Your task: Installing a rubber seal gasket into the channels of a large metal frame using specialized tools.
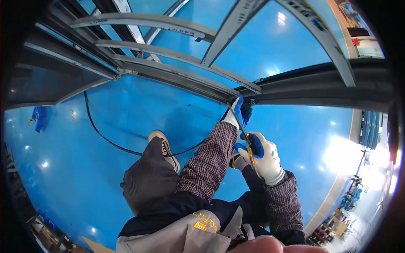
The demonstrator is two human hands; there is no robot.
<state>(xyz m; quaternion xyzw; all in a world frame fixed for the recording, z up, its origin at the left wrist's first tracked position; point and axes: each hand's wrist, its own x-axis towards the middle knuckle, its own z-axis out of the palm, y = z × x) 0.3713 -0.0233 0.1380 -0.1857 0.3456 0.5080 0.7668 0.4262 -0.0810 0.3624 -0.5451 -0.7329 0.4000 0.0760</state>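
Note:
My left hand [238,113], in a white glove with blue coating, is raised against the joint of a dark metal frame [303,86]. Its fingers curl in shadow, and what they hold is hidden. A long black rubber strip [110,142] loops over the floor, passes behind my left forearm and runs up towards that hand. Closer to me, my right hand [263,157], gloved alike, is closed around a thin rod-like piece [252,157] with a yellowish section. Its dark upper end slants up past my left hand to the frame joint; the lower end bends slightly.
Grey crossbars [168,49] span the frame above my hands, with a dark panel [50,82] at left. My shoe [162,141] stands near the strip on the blue floor [84,181]. A blue object [39,118] lies far left; stacked materials [369,128] line the right side.

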